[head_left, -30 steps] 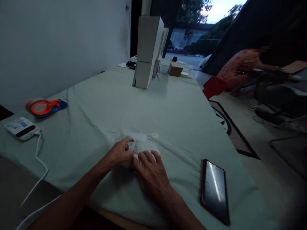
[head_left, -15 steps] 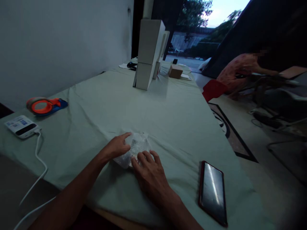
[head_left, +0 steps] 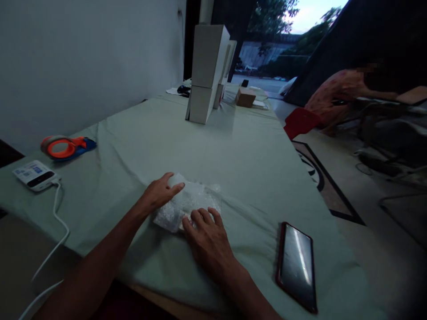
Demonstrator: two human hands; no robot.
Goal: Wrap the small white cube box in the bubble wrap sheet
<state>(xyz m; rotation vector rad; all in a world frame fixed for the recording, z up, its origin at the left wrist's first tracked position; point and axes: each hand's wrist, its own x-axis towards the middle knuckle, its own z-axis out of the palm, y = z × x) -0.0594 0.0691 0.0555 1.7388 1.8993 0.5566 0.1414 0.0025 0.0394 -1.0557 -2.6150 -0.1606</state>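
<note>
Bubble wrap (head_left: 196, 195) has spread wider on the worktop (head_left: 267, 169), exposing more, beside the left hand (head_left: 158, 192), grip parted, seemingly empty, and under the right hand (head_left: 210, 235), curled, its hold unclear.

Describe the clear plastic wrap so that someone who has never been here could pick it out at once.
Find the big pale green tablecloth and go to its near end. There the crinkled plastic wrap lies at the fingers of the left hand and right hand. It is see-through and bumpy, unlike the dark, smooth phone to its right.
</note>
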